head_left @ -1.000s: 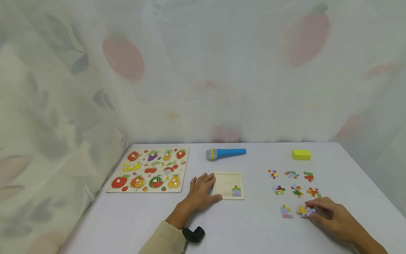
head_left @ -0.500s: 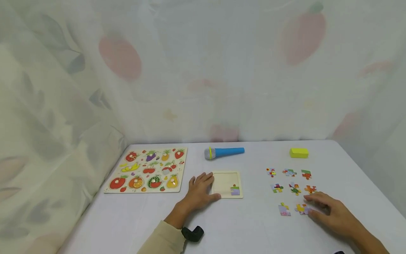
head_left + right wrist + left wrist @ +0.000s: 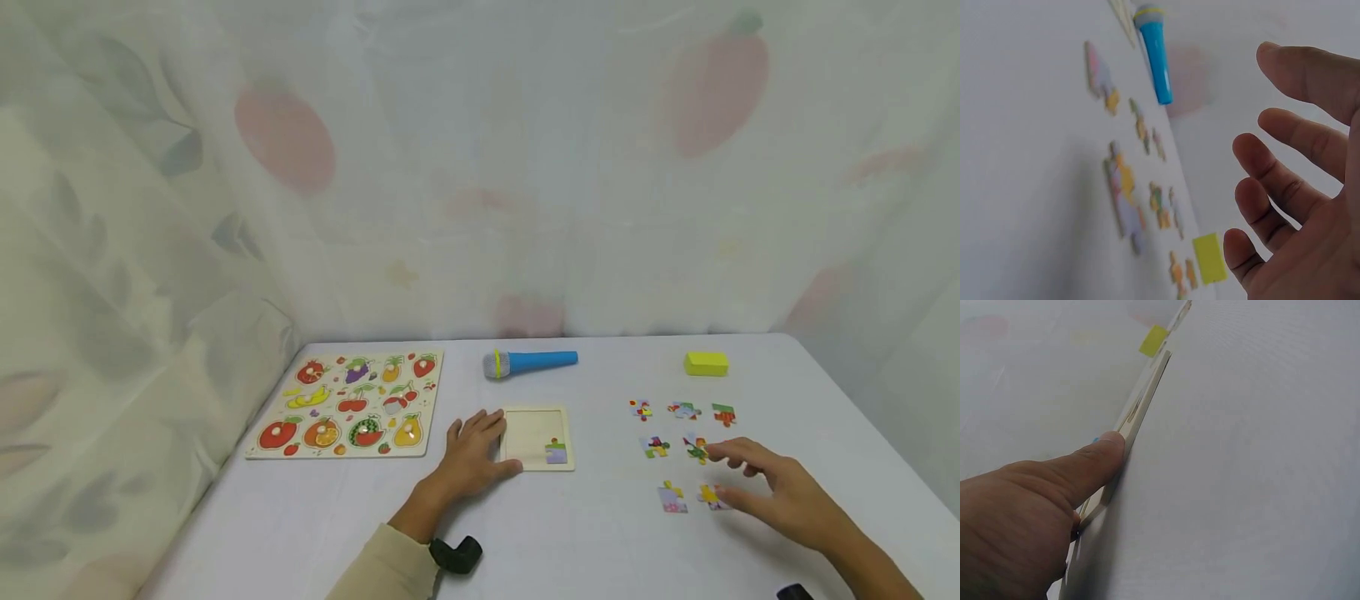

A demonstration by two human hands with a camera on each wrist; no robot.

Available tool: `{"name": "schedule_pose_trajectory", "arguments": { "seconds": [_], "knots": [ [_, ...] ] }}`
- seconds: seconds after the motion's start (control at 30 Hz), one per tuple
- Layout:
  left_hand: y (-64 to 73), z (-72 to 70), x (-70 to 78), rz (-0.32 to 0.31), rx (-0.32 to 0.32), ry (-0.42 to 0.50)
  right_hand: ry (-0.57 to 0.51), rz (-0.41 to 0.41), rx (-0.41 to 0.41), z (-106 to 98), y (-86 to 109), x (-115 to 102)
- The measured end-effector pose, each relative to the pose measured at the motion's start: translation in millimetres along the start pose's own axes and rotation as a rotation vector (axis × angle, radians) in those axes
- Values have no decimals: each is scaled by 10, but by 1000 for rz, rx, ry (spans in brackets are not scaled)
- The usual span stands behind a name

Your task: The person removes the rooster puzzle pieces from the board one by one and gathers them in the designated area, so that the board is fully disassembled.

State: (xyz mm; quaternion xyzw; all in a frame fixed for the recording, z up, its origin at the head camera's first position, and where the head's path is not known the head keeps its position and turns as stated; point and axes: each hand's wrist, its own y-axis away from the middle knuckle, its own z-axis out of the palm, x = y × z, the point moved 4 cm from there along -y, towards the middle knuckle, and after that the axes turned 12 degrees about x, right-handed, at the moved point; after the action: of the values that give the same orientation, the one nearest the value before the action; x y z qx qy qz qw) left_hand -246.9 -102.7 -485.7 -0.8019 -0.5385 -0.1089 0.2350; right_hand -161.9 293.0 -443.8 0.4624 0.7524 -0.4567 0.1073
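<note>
My left hand (image 3: 472, 458) lies at the left side of a small square wooden puzzle tray (image 3: 525, 412). Its straight thumb (image 3: 1094, 462) touches the tray's front edge, and its fingers rest along the left side. One lilac-and-green jigsaw piece (image 3: 556, 452) sits in the tray's lower right corner. My right hand (image 3: 783, 492) hovers over the loose pieces, fingers spread and nothing held. Below it lies a yellow-and-lilac jigsaw piece (image 3: 1125, 194), partly covered by the thumb in the head view. Nearby are a lilac piece (image 3: 672, 497) and a green-and-red piece (image 3: 696, 448).
More loose pieces, among them a red-and-green one (image 3: 724, 414), lie in rows on the white table (image 3: 600, 542). A blue toy microphone (image 3: 536, 362) and a yellow block (image 3: 706, 364) stand toward the back. A fruit peg board (image 3: 345, 406) occupies the left side.
My right hand has let go of the yellow-and-lilac jigsaw piece, then lifted and spread its fingers, which now cover the orange piece behind. My left hand stays at the tray.
</note>
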Motion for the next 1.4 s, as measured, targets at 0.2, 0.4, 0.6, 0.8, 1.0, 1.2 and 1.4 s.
{"name": "schedule_pose_trajectory", "arguments": {
  "seconds": [0.2,0.4,0.6,0.8,1.0,1.2,1.4],
  "knots": [
    [-2,-5,10,-9,-1,-3,-18,19,-23,51,-171,-204],
    [5,-2,9,-4,1,-7,-82,-49,-20,176,-335,-363],
    [13,0,4,4,10,-2,-146,-92,-23,358,-498,-507],
    [9,6,-1,0,8,-15,-130,-59,-32,565,-658,-667],
    [10,-5,9,4,14,-4,-168,-25,-40,832,-785,-742],
    [15,-9,21,12,18,8,-184,27,-45,1068,-874,-734],
    [13,-3,15,6,15,-5,-219,72,-45,1248,-912,-720]
  ]
}}
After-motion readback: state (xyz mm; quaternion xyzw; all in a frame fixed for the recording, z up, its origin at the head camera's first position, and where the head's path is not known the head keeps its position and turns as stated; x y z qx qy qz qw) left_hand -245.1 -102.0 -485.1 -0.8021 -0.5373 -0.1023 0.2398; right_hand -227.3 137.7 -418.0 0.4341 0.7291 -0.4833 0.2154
